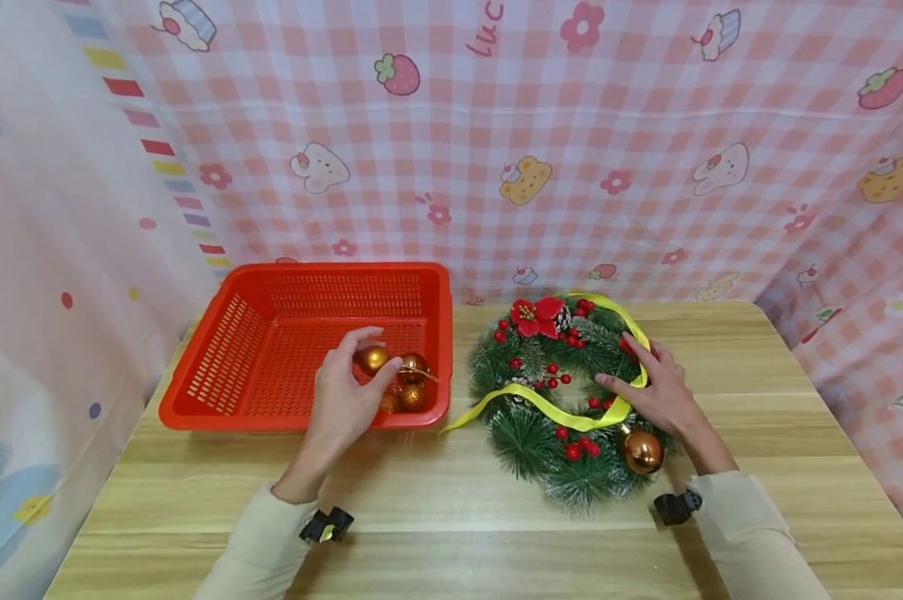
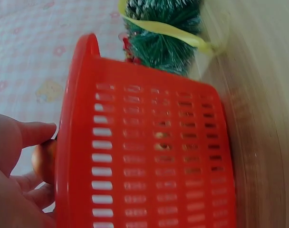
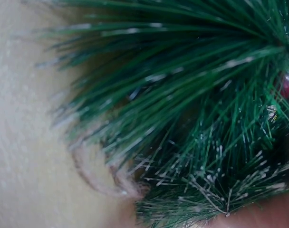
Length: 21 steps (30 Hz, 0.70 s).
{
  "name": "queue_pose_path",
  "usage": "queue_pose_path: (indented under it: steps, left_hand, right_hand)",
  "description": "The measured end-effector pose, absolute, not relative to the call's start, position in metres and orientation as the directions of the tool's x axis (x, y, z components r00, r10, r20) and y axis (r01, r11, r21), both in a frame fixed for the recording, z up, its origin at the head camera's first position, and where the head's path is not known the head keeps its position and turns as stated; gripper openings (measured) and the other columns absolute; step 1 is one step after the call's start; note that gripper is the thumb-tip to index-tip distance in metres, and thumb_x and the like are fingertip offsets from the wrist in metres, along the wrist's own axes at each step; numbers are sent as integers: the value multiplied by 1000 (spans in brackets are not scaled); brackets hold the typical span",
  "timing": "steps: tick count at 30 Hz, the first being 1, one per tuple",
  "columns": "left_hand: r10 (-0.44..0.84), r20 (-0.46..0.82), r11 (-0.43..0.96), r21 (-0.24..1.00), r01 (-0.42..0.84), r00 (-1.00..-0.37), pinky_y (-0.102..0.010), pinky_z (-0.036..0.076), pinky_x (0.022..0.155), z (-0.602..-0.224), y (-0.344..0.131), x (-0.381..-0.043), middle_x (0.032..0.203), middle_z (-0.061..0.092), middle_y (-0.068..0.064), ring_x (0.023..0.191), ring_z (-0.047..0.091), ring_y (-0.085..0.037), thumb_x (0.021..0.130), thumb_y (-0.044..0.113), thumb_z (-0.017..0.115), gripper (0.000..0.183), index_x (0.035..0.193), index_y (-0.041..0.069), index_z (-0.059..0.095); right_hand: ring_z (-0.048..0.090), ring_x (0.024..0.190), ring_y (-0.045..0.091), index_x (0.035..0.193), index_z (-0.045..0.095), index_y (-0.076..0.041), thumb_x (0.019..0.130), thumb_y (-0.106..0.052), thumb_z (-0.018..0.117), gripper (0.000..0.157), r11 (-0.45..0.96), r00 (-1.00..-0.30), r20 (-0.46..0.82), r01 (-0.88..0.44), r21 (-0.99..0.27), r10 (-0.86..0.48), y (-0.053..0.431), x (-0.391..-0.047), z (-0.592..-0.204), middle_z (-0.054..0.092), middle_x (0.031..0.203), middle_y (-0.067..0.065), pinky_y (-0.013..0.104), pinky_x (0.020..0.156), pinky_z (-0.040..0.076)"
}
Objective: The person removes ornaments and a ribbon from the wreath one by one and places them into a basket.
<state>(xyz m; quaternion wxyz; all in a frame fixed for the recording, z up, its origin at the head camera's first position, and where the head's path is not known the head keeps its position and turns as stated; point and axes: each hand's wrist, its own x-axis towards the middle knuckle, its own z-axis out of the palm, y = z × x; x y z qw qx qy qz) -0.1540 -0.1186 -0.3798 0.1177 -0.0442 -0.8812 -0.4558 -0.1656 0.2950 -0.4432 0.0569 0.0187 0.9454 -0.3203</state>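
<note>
My left hand (image 1: 344,407) reaches over the near side of a red plastic basket (image 1: 304,421) and pinches a gold bauble (image 1: 373,359) between thumb and fingers. In the left wrist view the bauble (image 2: 43,160) shows just past the basket rim, partly hidden by the fingers. A green wreath (image 1: 522,437) lies flat to the right of the basket. My right hand (image 1: 663,393) grips its right side, thumb toward the centre opening. Near that hand a shiny copper bauble (image 1: 643,452) sits on the wreath. Close up, the right wrist view shows green needles (image 3: 182,90).
Several more gold baubles (image 1: 413,397) lie in the basket's near right corner. A yellow ribbon (image 1: 549,407) loops over the wreath, its loose end reaching the wooden table (image 1: 451,533). Red berries and a red flower (image 1: 537,317) decorate the wreath. A checked curtain (image 1: 451,150) hangs behind.
</note>
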Motion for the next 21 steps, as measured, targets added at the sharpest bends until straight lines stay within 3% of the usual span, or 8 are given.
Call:
queue_pose_path:
  steps: [11, 18, 21]
  left_hand:
    - [-53, 246, 623, 765, 161, -968, -31, 37, 64, -384, -140, -165, 105, 64, -3, 70, 46, -21, 84, 25, 70, 42, 122, 16, 54]
    - [-53, 238, 619, 770, 155, -970, -32, 35, 69, -386, -148, -172, 107, 63, -6, 74, 45, -22, 85, 24, 68, 43, 124, 13, 53]
    - [-59, 227, 629, 764, 140, -972, -31, 37, 64, -387, -150, -174, 107, 63, -6, 68, 46, -21, 86, 24, 68, 43, 124, 13, 53]
  right_hand:
    - [6, 132, 55, 151, 9, -26, 82, -63, 56, 91, 795, -993, -120, 72, -602, -1, 295, -165, -442, -1, 152, 27, 74, 88, 23]
    - [7, 132, 55, 151, 9, -27, 81, -63, 56, 91, 794, -993, -120, 72, -604, -1, 295, -165, -442, -1, 152, 26, 74, 89, 23]
    - [7, 132, 55, 151, 9, -28, 81, -64, 56, 91, 796, -993, -122, 75, -600, 2, 295, -165, -442, -1, 152, 26, 74, 88, 23]
